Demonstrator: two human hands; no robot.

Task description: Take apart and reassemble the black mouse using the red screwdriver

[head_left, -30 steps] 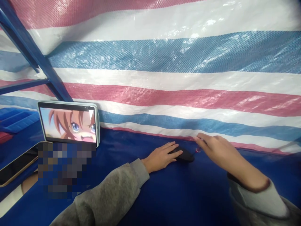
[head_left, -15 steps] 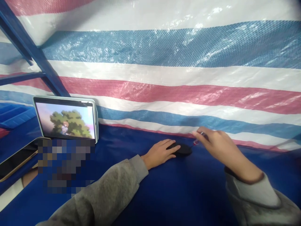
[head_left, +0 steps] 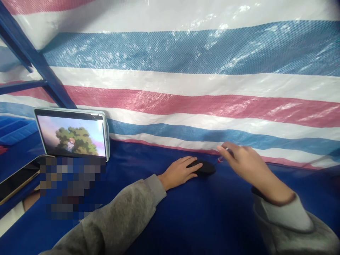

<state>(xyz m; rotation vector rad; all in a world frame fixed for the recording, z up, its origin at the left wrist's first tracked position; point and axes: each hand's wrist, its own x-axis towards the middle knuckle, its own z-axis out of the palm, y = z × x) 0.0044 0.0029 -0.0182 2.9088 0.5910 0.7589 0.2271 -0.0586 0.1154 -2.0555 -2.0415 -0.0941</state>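
Note:
A black computer mouse lies on the blue table top. My left hand grips its left end, fingers over the top edge and thumb along the near side. On the other side, my right hand is closed, with thumb and fingers pinched round a small screwdriver with a clear and red handle. Its thin shaft points down and left to the mouse's right end; whether the tip touches is too small to tell. Most of the handle is hidden by the fingers.
A tablet playing a cartoon stands at the left against a striped tarp wall. In front of it are a phone, a blurred-out patch and part of another person's arm. Blue trays and a blue metal frame are further left.
The whole view has shifted slightly. Both hands keep nearly the same pose at the mouse, and the screwdriver is still at its right end.

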